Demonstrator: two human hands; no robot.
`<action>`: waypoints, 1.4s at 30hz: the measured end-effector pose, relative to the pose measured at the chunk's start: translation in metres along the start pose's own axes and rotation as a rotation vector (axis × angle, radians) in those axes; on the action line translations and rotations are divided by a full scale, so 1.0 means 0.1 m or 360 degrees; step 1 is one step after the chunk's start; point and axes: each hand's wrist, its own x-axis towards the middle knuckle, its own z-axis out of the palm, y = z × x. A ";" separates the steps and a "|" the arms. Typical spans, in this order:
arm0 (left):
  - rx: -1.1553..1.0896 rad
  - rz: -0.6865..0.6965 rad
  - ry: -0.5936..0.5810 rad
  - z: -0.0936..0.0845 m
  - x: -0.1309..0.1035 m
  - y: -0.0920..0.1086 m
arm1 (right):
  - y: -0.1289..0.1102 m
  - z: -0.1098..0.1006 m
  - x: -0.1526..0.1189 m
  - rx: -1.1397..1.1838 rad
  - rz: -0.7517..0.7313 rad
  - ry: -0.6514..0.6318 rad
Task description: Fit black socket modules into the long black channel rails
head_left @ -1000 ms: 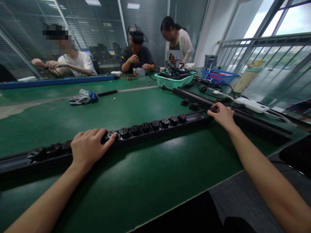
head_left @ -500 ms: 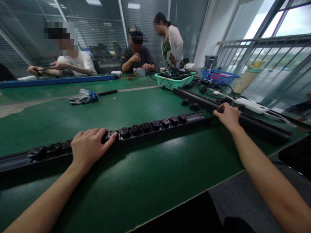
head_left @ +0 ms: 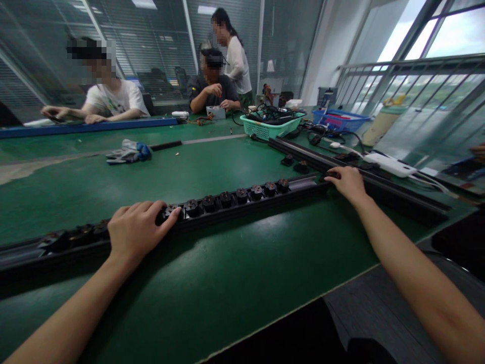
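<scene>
A long black power strip housing [head_left: 246,205] lies slantwise across the green table, with a row of black socket modules [head_left: 226,199] in its channel. My left hand [head_left: 136,225] is closed over the housing, its thumb on the near side and a socket under the fingertips. Beyond the housing's right end, my right hand [head_left: 346,183] pinches a small black socket module [head_left: 329,175], partly hidden by the fingers. Two loose socket modules [head_left: 301,167] lie on the table behind that end. Another black rail [head_left: 401,191] passes beside my right hand.
A green basket [head_left: 265,130] of cables and a blue basket [head_left: 341,121] stand at the back right. A white power strip [head_left: 390,165] and a bottle [head_left: 384,124] are on the right. Gloves [head_left: 129,151] lie at the left. Three people are across the table.
My right hand has moved slightly left, with the socket module, toward the housing's right end. My left hand stays in place. The standing person in the background has moved left.
</scene>
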 end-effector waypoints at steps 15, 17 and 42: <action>-0.0055 -0.0023 -0.0039 -0.02 -0.02 -0.02 | -0.24 -0.08 -0.02 0.0244 0.0263 0.0015; -0.0068 -0.0031 -0.0040 -0.02 -0.03 -0.02 | -0.27 -0.09 0.01 0.0291 0.0288 -0.0042; -0.0102 -0.0033 -0.0060 -0.06 -0.04 -0.02 | -1.32 -0.11 0.53 0.0105 0.0082 -0.0435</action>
